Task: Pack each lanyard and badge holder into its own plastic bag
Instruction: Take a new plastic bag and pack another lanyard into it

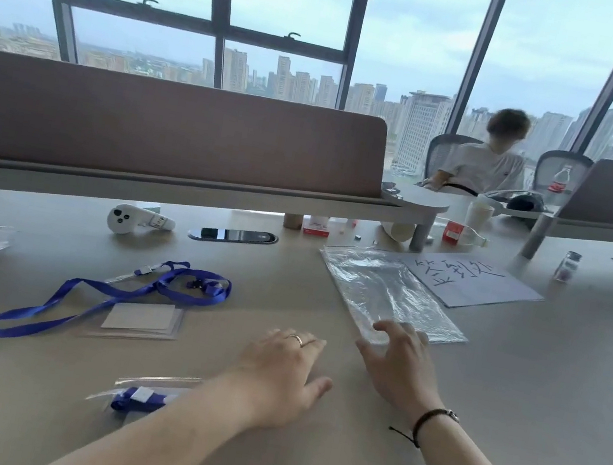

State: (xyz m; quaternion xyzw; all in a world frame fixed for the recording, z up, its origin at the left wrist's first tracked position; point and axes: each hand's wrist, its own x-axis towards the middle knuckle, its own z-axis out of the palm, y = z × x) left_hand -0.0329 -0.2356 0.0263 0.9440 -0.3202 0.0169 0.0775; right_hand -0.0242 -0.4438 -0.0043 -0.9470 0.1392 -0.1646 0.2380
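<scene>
Under the right hand (402,366) lies a plastic bag (388,292).

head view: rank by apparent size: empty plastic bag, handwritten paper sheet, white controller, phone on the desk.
1. Empty plastic bag and handwritten paper sheet: look alike, the sheet is partly covered, so unranked.
2. Phone and white controller: too close to call.

A blue lanyard (109,296) lies loosely looped on the table (285,294), its strap trailing toward the near left and crossing a clear badge holder (142,320) with a pale card insert, lying flat. To the right, an empty clear plastic bag (388,292) lies flat and wrinkled, its near end under the fingers (388,328) of the right hand. Near the front edge, a packed bag (145,394) holds a folded blue lanyard, partly hidden by the left forearm.
</scene>
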